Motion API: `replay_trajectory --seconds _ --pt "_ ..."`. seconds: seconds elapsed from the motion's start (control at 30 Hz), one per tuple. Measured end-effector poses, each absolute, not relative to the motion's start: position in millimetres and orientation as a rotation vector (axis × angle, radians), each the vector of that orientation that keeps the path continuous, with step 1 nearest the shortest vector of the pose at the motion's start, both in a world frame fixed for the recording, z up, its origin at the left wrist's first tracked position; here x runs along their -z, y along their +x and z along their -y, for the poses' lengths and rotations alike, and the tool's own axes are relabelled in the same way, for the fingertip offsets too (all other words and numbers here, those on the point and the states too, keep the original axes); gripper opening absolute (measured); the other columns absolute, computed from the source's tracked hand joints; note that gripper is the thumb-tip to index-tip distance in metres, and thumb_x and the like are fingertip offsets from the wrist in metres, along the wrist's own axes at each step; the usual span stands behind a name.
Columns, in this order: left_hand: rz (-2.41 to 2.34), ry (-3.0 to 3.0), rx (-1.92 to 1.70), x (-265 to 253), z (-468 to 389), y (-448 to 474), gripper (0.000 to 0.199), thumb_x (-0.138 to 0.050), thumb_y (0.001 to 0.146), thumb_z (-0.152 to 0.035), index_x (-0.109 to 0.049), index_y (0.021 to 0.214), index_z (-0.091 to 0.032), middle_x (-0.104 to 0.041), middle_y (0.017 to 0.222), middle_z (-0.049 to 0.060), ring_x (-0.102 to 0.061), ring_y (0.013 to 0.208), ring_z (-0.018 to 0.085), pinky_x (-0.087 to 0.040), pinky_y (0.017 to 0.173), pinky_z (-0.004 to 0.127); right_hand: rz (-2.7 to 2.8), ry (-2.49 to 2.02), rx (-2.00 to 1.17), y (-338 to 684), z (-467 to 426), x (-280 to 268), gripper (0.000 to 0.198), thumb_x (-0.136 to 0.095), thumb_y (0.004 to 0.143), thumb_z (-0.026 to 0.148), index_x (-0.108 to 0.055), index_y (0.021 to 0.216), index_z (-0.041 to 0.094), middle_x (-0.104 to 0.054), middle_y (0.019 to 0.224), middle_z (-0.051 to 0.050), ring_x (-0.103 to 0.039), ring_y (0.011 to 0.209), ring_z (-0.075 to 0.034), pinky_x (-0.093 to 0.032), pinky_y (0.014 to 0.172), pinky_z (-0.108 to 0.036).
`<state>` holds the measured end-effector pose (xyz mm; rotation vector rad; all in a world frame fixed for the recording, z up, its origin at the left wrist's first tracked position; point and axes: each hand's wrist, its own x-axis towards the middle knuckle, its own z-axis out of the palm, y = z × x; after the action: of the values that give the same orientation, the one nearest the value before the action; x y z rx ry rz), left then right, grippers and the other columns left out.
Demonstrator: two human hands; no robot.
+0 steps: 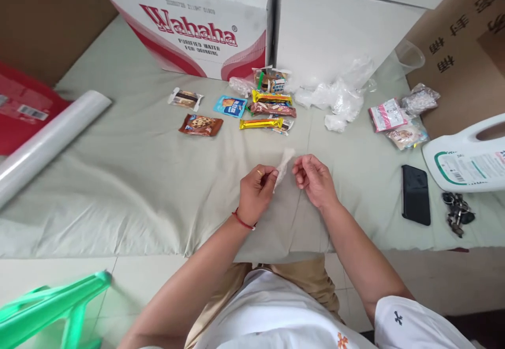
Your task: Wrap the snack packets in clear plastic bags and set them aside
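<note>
Pinched between the thumb and fingers of my left hand point(256, 191) is a crumpled, translucent plastic bag point(284, 165), bunched into a narrow strip. My right hand point(313, 178) is just right of the bag and apart from it, its fingers curled inward and nothing visible in them. Beyond my hands lie wrapped snacks: yellow-wrapped bars point(261, 123), a dark red bar point(273, 109), a blue packet point(231, 106), a brown cookie packet point(200, 125) and a clear-wrapped cake point(186, 99). More crumpled clear plastic bags point(343, 102) are heaped to their right.
A Wahaha carton point(205, 28) and a white box point(339, 33) stand at the back. On the right are a pink packet point(389, 114), a black phone point(416, 194), keys point(458, 212) and a white jug point(465, 162). A plastic roll point(55, 139) lies left; a green stool point(55, 304) stands below.
</note>
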<state>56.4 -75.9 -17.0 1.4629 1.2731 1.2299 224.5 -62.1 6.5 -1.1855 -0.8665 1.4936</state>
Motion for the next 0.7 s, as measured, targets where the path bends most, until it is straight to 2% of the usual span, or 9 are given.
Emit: replay_trajectory --seconds 0.07,0.17,0.33,0.53,0.7 --pt "-1.240 1.437 -1.199 17 74 57 0.023 -0.060 0.097 -0.037 -0.068 0.086 -0.019 -0.060 0.074 0.000 -0.051 0.061 0.011 -0.040 0.058 0.024 0.994 -1.162 -1.515 221 65 -4 0.046 -0.080 0.076 0.065 -0.069 0.094 0.025 -0.066 0.084 -0.001 -0.060 0.070 -0.013 -0.052 0.056 -0.025" --pt "-1.163 1.440 -1.160 16 72 60 0.020 -0.063 0.094 -0.037 -0.069 0.086 -0.019 -0.063 0.077 0.001 -0.055 0.066 0.012 -0.042 0.060 0.024 1.127 -1.202 -1.472 216 66 0 0.043 -0.091 0.068 0.050 -0.069 0.097 0.026 -0.067 0.086 0.001 -0.063 0.079 -0.015 -0.057 0.068 -0.028" --pt "-1.114 1.169 -1.181 13 66 58 0.024 -0.064 0.094 -0.042 -0.063 0.084 -0.020 -0.056 0.066 -0.003 -0.049 0.059 0.010 -0.040 0.056 0.023 1.097 -1.230 -1.418 218 64 3 0.029 -0.086 0.075 0.046 -0.068 0.083 0.025 -0.063 0.071 0.004 -0.058 0.064 -0.013 -0.054 0.060 -0.028" --pt "-1.095 0.869 -1.377 12 54 46 0.039 -0.067 0.089 -0.059 -0.053 0.085 -0.022 -0.053 0.070 -0.005 -0.050 0.054 0.008 -0.041 0.050 0.021 0.900 -1.227 -1.343 229 58 1 0.032 -0.090 0.068 0.043 -0.068 0.082 0.026 -0.060 0.072 0.005 -0.050 0.058 -0.010 -0.044 0.051 -0.023" --pt "-1.059 0.694 -1.410 14 46 39 0.047 -0.070 0.084 -0.065 -0.048 0.086 -0.023 -0.052 0.069 -0.007 -0.042 0.046 0.006 -0.036 0.042 0.020 0.893 -1.244 -1.342 236 56 -2 0.035 -0.091 0.067 0.045 -0.066 0.082 0.025 -0.055 0.071 0.005 -0.047 0.057 -0.011 -0.042 0.050 -0.024"
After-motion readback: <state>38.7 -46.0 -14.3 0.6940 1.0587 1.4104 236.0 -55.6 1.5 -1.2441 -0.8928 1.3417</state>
